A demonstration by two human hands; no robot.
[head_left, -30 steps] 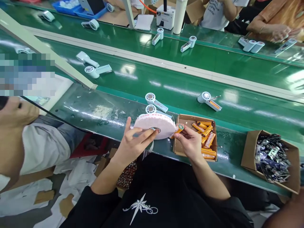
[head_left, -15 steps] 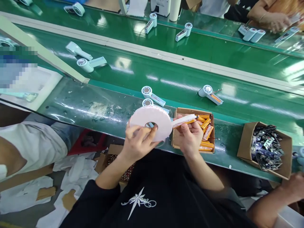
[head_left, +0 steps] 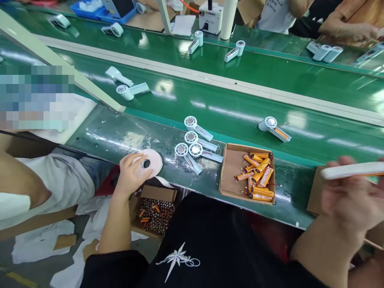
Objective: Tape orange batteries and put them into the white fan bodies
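Note:
My left hand [head_left: 132,172] grips a white roll of tape [head_left: 154,162] at the bench's front edge, its loose end trailing to the right. At the far right my right hand [head_left: 351,196], blurred, holds an orange battery with a white strip [head_left: 345,171] along its top. Between the hands, a shallow cardboard box [head_left: 234,160] contains several orange batteries [head_left: 264,178]. Several pale blue fan bodies [head_left: 195,150] with round heads lie just left of this box.
A green conveyor [head_left: 234,104] runs behind the bench, carrying more fan bodies. Behind my right hand is another cardboard box [head_left: 315,192], partly hidden. Below the bench stands a box of small parts [head_left: 156,214]. People sit at the left and across the line.
My hands have moved apart: the left went left and down onto the bench with the roll, the right went far right with the battery and strip, now separated from the roll. The view shifted slightly.

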